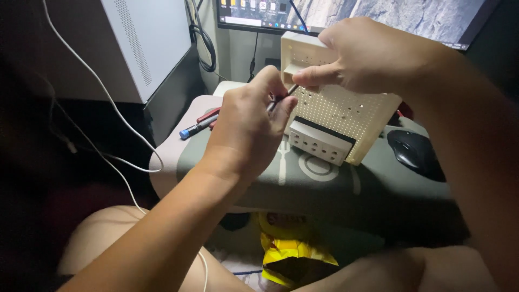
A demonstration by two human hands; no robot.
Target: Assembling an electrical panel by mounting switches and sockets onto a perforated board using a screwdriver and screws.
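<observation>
Two bare hands of ours work over a grey mat on the surface. Nearest us, a yellow bag lies below the surface edge, between our legs. Our left hand has its grip clamped on a thin tool, its tip aimed at a cream perforated panel standing tilted on the mat. Our right hand has its grip closed on the panel's upper edge. A white block with holes sits against the panel's lower part. A black mouse rests to the right, a blue-tipped pen to the left. Behind stand a white case and a monitor.
</observation>
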